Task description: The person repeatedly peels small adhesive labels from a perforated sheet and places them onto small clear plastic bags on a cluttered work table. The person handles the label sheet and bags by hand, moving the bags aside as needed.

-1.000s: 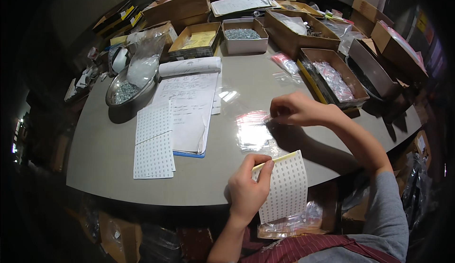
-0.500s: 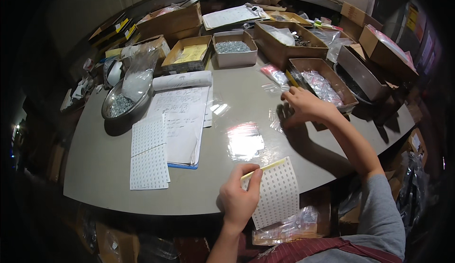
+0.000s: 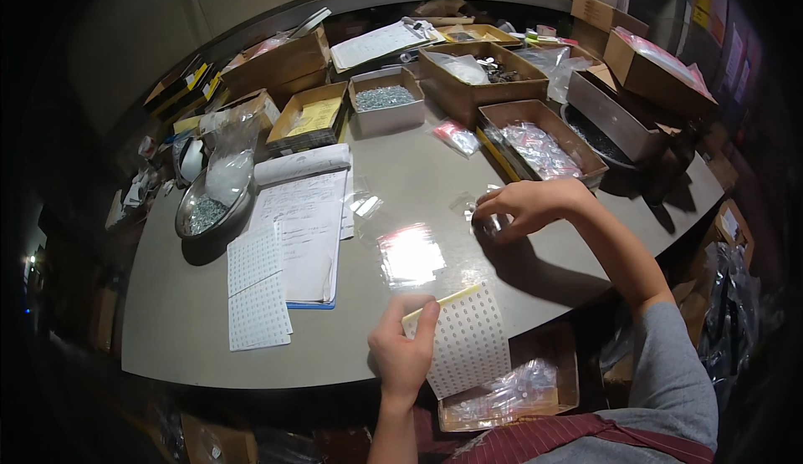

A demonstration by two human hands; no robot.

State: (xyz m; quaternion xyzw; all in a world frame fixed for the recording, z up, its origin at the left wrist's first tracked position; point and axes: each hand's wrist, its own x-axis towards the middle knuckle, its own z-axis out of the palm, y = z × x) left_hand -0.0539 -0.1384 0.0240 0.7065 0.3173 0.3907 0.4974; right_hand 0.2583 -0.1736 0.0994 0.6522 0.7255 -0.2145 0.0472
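Note:
My left hand (image 3: 403,343) pinches a white label sheet (image 3: 468,343) with rows of small printed marks and a yellow top edge, tilted over the table's near edge. Over the table at the right, my right hand (image 3: 535,206) curls its fingers down around small clear plastic bags (image 3: 465,206); its fingertips are partly in shadow. Between the hands lies a glossy stack of clear bags (image 3: 411,255) with red top edges. Below the label sheet, an open box (image 3: 569,376) contains more clear bags.
Left on the table (image 3: 184,330) are more label sheets (image 3: 258,293), a clipboard with written papers (image 3: 305,213) and a metal bowl of small metal parts (image 3: 205,213). Along the back stand a white box of metal parts (image 3: 389,117) and several cardboard boxes, one with clear bags (image 3: 544,150).
My right hand has come lower and nearer, closing its spread fingers round the small bags, which have shifted nearer. My left hand keeps the label sheet. The whole view has shifted slightly.

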